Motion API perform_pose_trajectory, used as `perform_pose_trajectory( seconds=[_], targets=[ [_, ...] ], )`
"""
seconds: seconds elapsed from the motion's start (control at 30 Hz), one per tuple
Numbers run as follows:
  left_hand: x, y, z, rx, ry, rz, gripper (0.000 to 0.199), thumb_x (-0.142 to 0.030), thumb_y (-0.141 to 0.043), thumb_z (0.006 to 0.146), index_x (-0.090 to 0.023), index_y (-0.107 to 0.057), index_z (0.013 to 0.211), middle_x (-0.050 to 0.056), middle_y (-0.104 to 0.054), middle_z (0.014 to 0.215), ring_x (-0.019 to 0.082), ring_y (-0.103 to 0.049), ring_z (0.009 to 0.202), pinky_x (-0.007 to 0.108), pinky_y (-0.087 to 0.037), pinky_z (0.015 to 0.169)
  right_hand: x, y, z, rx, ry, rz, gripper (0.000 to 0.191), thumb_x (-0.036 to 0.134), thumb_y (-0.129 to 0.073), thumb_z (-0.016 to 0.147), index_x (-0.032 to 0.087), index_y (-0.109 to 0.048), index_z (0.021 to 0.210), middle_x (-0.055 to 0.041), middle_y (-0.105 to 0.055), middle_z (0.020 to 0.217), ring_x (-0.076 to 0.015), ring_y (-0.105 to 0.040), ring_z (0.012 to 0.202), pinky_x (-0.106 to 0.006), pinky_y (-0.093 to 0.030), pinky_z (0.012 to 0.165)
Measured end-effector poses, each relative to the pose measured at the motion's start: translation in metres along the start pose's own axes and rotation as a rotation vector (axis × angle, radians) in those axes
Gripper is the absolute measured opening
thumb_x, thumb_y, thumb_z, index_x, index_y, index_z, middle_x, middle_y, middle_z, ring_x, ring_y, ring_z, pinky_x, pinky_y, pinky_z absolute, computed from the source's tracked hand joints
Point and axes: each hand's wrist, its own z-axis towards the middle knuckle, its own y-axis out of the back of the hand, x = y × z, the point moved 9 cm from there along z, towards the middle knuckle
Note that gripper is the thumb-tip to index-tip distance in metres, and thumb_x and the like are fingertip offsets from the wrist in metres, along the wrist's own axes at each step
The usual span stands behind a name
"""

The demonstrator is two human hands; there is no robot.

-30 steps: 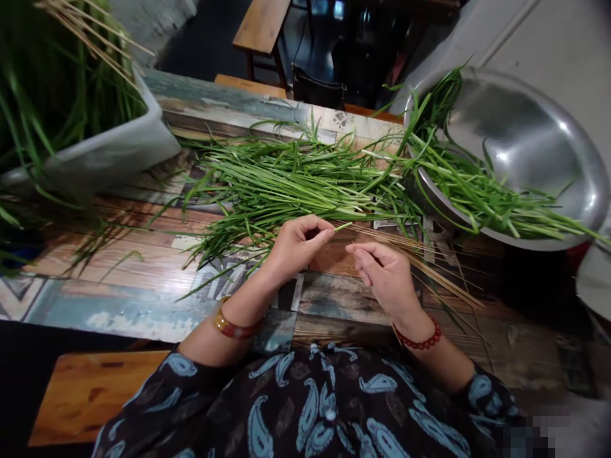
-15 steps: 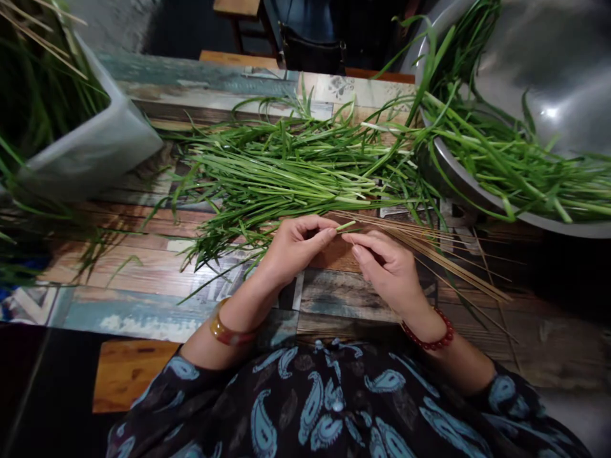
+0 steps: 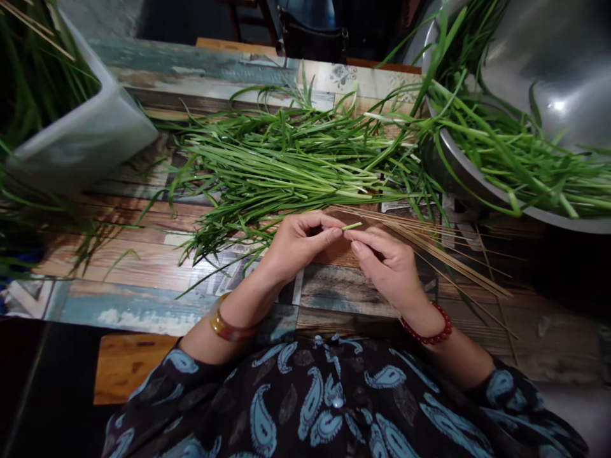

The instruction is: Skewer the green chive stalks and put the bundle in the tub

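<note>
In the head view, a short green stem (image 3: pixel 352 226) is pinched at the frame's centre between the curled fingers of the left hand (image 3: pixel 298 245) and the fingertips of the right hand (image 3: pixel 386 267), which is also closed. A chive pile (image 3: pixel 286 168) is spread on the table (image 3: pixel 143 267) at 12 o'clock from the hands. Thin skewers (image 3: pixel 443 254) are fanned out at 3 o'clock, a metal basin (image 3: pixel 548 76) is seen at 2 o'clock, and a white tub (image 3: pixel 81 140) at 10 o'clock.

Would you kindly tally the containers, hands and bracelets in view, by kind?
Metal bowls holding greens: 1, the metal bowl
White tubs holding greens: 1, the white tub
Hands: 2, the left hand and right hand, both pinching a green stalk
Bracelets: 2, amber bangle, red bead bracelet
Total: 6
</note>
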Motion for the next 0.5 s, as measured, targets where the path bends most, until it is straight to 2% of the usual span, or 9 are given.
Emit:
perform_pose_trajectory(
  seconds=[0.33,0.5],
  targets=[
    [-0.0012,0.0,0.0003,-0.006,-0.044,0.041,0.018,-0.036,-0.079,0.078,-0.018,-0.079,0.082,0.002,-0.07,0.076,0.012,-0.059,0.068,0.024,-0.044,0.065,-0.0079,-0.0021,-0.0016,0.021,-0.091,0.049,0.026,0.027,-0.057,0.094,0.023,-0.077,0.11,-0.0038,-0.064,0.084,-0.0088,-0.052,0.056,-0.023,-0.04,0.045],
    [-0.0044,0.0011,-0.0002,-0.02,-0.097,0.108,0.015,-0.033,-0.077,0.08,-0.02,-0.08,0.086,0.001,-0.068,0.075,0.011,-0.056,0.068,0.024,-0.041,0.064,-0.0077,-0.0025,-0.0012,0.016,-0.085,0.077,0.026,0.026,-0.057,0.094,0.023,-0.077,0.109,-0.0043,-0.065,0.086,-0.0093,-0.054,0.059,-0.023,-0.042,0.047]
  ],
)
